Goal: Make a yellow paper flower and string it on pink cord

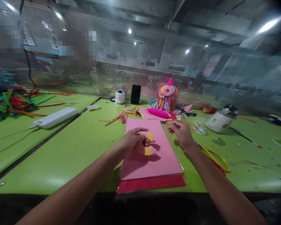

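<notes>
My left hand (pixel 135 139) is over the pink paper sheet (pixel 152 167), its fingers bent around a small yellow piece of paper (pixel 150 137). More yellow and pinkish paper shows below that hand, partly hidden by the fingers. The pink sheet lies on top of a red sheet (pixel 152 183) at the front edge of the table. To the right of the sheets, my right hand (pixel 180 132) is raised with thumb and fingertips pinched together. Whatever may be between them is too small to make out. Scissors with yellow and red handles (pixel 216 157) lie by my right forearm.
Behind the sheets stand a colourful tasselled paper ornament (pixel 168 95), a bright pink fringed roll (pixel 159 113), a black phone (pixel 135 94) and a thread spool (pixel 120 97). A white power strip (pixel 57 118) and pipe cleaners (pixel 6 103) lie left; a white-and-black container (pixel 221 120) stands right.
</notes>
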Available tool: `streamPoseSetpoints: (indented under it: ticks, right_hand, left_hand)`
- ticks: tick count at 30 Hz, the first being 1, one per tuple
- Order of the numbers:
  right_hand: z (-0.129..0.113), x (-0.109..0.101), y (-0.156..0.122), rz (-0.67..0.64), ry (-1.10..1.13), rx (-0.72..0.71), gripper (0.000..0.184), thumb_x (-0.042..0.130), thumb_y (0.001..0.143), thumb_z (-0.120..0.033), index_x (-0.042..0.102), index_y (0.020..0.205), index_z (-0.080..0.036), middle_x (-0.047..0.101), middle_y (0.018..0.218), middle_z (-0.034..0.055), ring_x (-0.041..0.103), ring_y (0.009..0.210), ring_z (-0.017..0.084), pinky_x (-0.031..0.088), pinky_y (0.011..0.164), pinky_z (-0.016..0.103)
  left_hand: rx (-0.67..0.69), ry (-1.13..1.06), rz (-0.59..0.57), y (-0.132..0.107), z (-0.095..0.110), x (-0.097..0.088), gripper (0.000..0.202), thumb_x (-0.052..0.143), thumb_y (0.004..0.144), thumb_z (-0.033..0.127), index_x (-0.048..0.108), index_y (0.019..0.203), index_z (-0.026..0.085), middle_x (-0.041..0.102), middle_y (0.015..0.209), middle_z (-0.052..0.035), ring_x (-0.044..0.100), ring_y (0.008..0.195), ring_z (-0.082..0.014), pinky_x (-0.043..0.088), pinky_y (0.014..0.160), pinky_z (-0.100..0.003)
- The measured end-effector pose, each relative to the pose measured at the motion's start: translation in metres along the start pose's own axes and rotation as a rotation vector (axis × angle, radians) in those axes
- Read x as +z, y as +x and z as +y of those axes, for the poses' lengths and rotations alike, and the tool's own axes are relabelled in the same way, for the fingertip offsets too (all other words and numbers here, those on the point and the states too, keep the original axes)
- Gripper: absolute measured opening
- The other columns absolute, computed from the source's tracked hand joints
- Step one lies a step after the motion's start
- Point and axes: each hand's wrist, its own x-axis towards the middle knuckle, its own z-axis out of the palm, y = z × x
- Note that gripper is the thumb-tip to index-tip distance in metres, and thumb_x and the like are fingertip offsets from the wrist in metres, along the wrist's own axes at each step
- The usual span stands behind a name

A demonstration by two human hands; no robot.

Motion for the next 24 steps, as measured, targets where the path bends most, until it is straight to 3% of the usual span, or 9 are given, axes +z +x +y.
streamPoseSetpoints:
  ticks: [4, 9, 13, 16, 21, 24]
  right_hand:
    - [0.014, 0.0, 0.009, -0.012, 0.03, 0.091, 0.024, 0.067, 0.068, -0.037, 0.066, 0.071, -0.013, 0.06, 0.059, 0.0016, 0.052, 0.05, 0.009, 0.041, 0.044, 0.021]
    - [0.011, 0.013, 0.006, -0.093, 0.023, 0.16, 0.025, 0.067, 0.066, -0.037, 0.065, 0.068, -0.013, 0.059, 0.057, 0.0018, 0.05, 0.045, 0.009, 0.04, 0.039, 0.021]
    - [-0.006, 0.009, -0.003, -0.131, -0.005, 0.132, 0.022, 0.069, 0.067, -0.034, 0.066, 0.069, -0.013, 0.06, 0.059, 0.0018, 0.052, 0.05, 0.009, 0.042, 0.043, 0.021]
    - [-0.026, 0.003, -0.017, -0.157, -0.022, 0.051, 0.021, 0.067, 0.072, -0.034, 0.067, 0.074, -0.013, 0.061, 0.062, 0.0017, 0.054, 0.054, 0.01, 0.043, 0.049, 0.022]
    - [-0.071, 0.007, -0.038, -0.1, -0.108, -0.224, 0.017, 0.061, 0.081, -0.03, 0.068, 0.079, -0.015, 0.061, 0.063, 0.0015, 0.055, 0.057, 0.011, 0.046, 0.053, 0.024]
    - [-0.065, -0.01, -0.079, -0.019, -0.168, -0.3, 0.012, 0.06, 0.083, -0.024, 0.069, 0.088, -0.017, 0.064, 0.071, 0.0025, 0.059, 0.063, 0.013, 0.05, 0.058, 0.026]
  left_hand:
    - [0.027, 0.512, 0.009, 0.016, 0.004, 0.0, 0.035, 0.051, 0.078, 0.015, 0.056, 0.113, 0.01, 0.069, 0.07, -0.0072, 0.066, 0.065, -0.0161, 0.052, 0.066, -0.029]
    - [0.103, 0.828, 0.07, 0.043, 0.005, -0.008, 0.019, 0.061, 0.07, 0.02, 0.07, 0.085, 0.014, 0.07, 0.068, -0.006, 0.064, 0.066, -0.0199, 0.049, 0.061, -0.028]
    - [0.256, 1.003, 0.156, 0.04, 0.02, -0.016, 0.023, 0.061, 0.071, 0.026, 0.072, 0.089, 0.018, 0.072, 0.082, -0.0085, 0.064, 0.082, -0.0233, 0.046, 0.075, -0.031]
    - [0.365, 1.041, 0.179, 0.025, 0.031, -0.023, 0.028, 0.056, 0.077, 0.03, 0.07, 0.098, 0.017, 0.07, 0.099, -0.01, 0.062, 0.091, -0.0225, 0.044, 0.081, -0.032]
    - [0.491, 0.788, 0.147, -0.003, 0.028, -0.028, 0.028, 0.058, 0.079, 0.037, 0.07, 0.087, 0.014, 0.072, 0.081, -0.008, 0.065, 0.075, -0.0193, 0.05, 0.068, -0.03]
    - [0.53, 0.558, 0.211, -0.026, 0.033, -0.017, 0.022, 0.059, 0.079, 0.031, 0.07, 0.086, 0.012, 0.07, 0.074, -0.007, 0.064, 0.068, -0.0171, 0.051, 0.062, -0.029]
